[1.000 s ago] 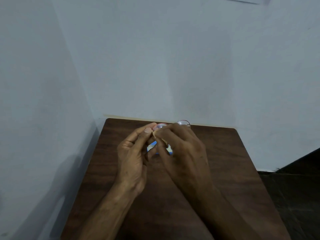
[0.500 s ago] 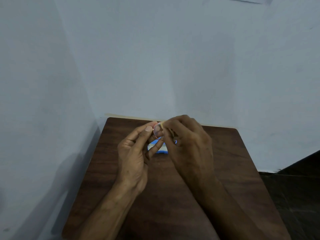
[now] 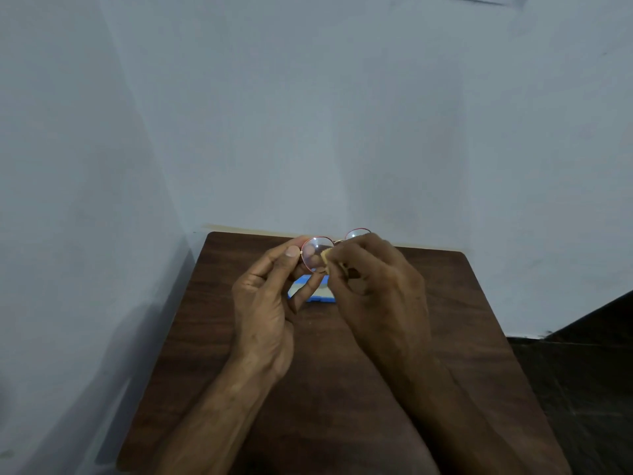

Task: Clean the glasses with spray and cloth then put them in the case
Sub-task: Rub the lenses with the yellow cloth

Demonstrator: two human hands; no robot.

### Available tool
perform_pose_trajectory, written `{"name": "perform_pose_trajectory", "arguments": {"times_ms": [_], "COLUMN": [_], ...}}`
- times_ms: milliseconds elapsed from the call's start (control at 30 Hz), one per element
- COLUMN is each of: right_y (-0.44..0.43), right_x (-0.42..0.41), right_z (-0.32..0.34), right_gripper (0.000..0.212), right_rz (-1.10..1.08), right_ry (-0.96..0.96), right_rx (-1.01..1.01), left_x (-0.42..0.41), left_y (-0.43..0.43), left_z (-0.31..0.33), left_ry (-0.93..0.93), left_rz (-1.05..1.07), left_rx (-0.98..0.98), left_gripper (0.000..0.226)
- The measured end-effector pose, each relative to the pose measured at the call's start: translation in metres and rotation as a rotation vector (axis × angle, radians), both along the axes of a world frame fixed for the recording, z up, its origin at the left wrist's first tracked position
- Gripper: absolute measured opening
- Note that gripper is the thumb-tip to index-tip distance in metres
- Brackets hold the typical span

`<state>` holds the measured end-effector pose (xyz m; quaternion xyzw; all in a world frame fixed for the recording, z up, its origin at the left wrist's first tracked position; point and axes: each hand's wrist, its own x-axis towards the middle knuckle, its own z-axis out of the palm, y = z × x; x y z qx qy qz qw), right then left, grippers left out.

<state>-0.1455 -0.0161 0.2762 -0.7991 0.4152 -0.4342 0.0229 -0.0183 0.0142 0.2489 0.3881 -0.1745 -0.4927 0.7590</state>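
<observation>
Dark worktop (image 3: 445, 303), bare walls: left hand (image 3: 263, 303) pinches the glasses (image 3: 317, 252) above the far edge, right hand (image 3: 380, 286) pinches a cloth (image 3: 326, 257) onto one lens. Wiping step; next, probably, the blue case (image 3: 310, 296) underneath.

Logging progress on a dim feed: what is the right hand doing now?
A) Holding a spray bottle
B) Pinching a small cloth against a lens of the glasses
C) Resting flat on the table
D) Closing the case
B: the right hand pinches a tan cloth against the lens of the glasses nearest the left hand, which grips the rim; the blue case lies below on the table.
</observation>
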Motion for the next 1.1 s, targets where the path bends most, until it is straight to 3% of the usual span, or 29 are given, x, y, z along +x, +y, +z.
{"name": "perform_pose_trajectory", "arguments": {"times_ms": [133, 367, 500, 633, 767, 867, 933, 1100], "right_y": [0.009, 0.002, 0.015, 0.0, 0.004, -0.002, -0.012, -0.003], "right_x": [0.001, 0.004, 0.008, -0.001, 0.005, -0.004, -0.012, -0.004], "right_z": [-0.002, 0.011, 0.006, 0.007, 0.011, 0.005, 0.003, -0.002], "right_gripper": [0.005, 0.013, 0.008, 0.004, 0.022, 0.004, 0.006, 0.007], "right_rz": [0.068, -0.027, 0.051, -0.043, -0.001, -0.078, -0.177, -0.076], "right_ry": [0.049, 0.016, 0.033, 0.023, 0.08, 0.097, 0.053, 0.099], "right_rx": [0.011, -0.009, -0.001, -0.004, -0.03, -0.039, -0.028, -0.016], "left_x": [-0.001, -0.008, -0.007, -0.006, -0.005, -0.003, -0.005, -0.004], "left_y": [0.001, 0.004, 0.006, 0.006, 0.007, 0.006, 0.005, 0.005], "left_z": [0.001, 0.002, 0.005, 0.001, 0.002, 0.002, 0.002, 0.001], "left_ry": [0.012, -0.016, -0.008, -0.022, -0.026, -0.021, -0.04, -0.041], "left_rz": [0.024, -0.024, -0.033, -0.021, -0.013, 0.002, 0.024, 0.036], "left_rx": [0.019, 0.017, 0.016, 0.025, 0.032, 0.027, 0.03, 0.07], "left_gripper": [0.023, 0.02, 0.022, 0.021, 0.019, 0.019, 0.019, 0.017]}}
